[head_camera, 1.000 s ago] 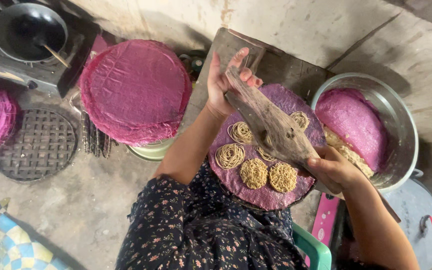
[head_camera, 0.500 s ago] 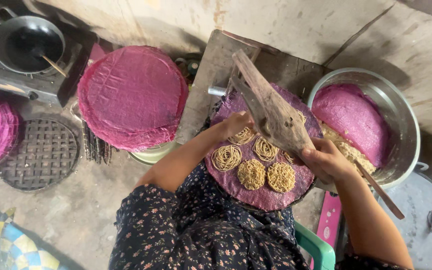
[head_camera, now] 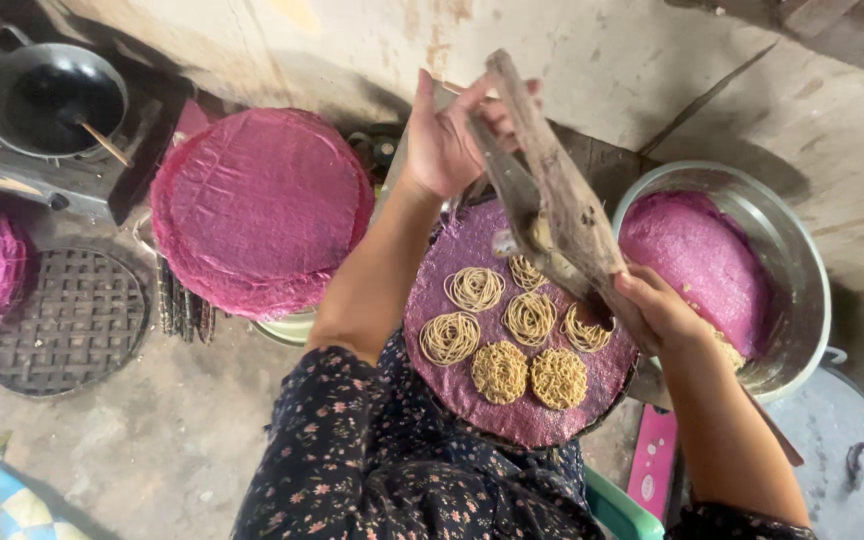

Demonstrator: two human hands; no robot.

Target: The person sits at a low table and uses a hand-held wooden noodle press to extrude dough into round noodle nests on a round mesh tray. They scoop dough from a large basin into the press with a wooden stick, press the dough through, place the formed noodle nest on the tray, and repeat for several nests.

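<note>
Holding wooden press [head_camera: 552, 190] over purple round mat [head_camera: 512, 330], both hands gripping.
Left hand [head_camera: 447, 135] clasps far end, right hand [head_camera: 657, 310] near end; noodle coils [head_camera: 507, 340] below.

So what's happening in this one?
A person holds a long wooden press in both hands, the left hand at its top end and the right hand at its lower end, over a round purple mat. Several coiled noodle nests lie on the mat. A metal basin with a purple lining stands to the right.
</note>
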